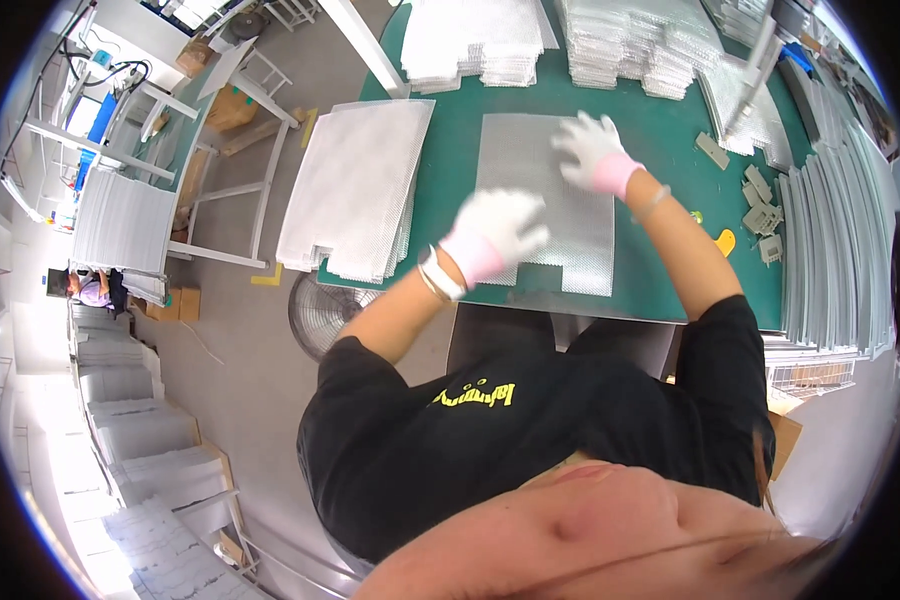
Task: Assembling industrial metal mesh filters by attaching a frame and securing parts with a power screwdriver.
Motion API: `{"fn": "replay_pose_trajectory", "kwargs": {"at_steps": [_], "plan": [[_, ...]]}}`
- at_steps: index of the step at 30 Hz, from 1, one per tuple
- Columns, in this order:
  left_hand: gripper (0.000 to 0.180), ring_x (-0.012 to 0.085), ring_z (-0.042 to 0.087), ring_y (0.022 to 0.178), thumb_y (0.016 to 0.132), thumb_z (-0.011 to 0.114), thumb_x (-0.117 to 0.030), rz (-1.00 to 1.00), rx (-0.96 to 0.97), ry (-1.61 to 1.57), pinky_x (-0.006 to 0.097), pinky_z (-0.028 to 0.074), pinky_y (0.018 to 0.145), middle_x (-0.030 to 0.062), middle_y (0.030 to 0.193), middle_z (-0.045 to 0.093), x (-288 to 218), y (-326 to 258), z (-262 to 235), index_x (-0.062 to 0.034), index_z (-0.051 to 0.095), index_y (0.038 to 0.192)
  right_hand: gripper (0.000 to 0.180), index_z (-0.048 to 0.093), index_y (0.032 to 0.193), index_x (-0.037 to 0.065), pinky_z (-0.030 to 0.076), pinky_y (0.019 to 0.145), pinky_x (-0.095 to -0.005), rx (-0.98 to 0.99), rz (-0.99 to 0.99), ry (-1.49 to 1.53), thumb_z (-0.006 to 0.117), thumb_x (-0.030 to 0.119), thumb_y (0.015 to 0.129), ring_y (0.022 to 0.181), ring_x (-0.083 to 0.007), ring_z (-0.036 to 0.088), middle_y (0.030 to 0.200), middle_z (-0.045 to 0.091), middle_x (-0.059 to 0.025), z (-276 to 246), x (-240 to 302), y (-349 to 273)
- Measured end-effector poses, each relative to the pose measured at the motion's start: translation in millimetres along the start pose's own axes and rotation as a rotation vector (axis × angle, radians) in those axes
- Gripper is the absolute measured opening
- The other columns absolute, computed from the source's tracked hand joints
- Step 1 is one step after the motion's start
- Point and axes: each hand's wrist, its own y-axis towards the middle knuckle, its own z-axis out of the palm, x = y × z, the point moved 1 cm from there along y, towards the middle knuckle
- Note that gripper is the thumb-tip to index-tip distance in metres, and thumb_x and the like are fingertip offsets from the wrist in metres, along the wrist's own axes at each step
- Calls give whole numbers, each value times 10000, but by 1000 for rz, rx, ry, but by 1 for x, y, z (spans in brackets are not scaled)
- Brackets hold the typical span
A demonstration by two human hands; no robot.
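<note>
A grey textured sheet [530, 150] with a notched near edge lies flat on the green table [660, 230] in front of me. My right hand [595, 152], in a white glove with a pink cuff, is over the sheet's far right part, fingers spread and holding nothing. Over its near left part is my left hand [497, 232], gloved the same way. Its fingers are somewhat blurred but look apart, with nothing visible in them. Whether either hand touches the sheet, I cannot tell. To the left lies a stack of pale notched sheets [355, 185], overhanging the table's edge.
More sheet stacks [475, 45] [635, 45] line the far side. Small grey plastic parts [762, 218] and a yellow tool [725, 242] lie at right, beside a long row of stacked panels [838, 240]. A floor fan [315, 315] stands below the table's left edge.
</note>
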Motion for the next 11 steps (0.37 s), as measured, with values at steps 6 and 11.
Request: {"fn": "replay_pose_trajectory", "kwargs": {"at_steps": [6,11], "plan": [[524,368,621,1093,887,597,-437,-290,-428,143,446,484,964,216,1170,658,164,143,-83,-38,628,1226,403,564,1286,70,509,961,-470,-319,462,507,432,284,971,1131,-405,616,1326,534,-295,-57,-47,128],[841,347,459,1366,905,461,-652,-638,-139,143,418,359,1145,206,1513,433,254,174,-73,-87,369,1520,440,525,1296,83,479,989,-510,-282,547,399,416,373,984,1098,-418,637,1225,639,-250,-63,-37,166]]}}
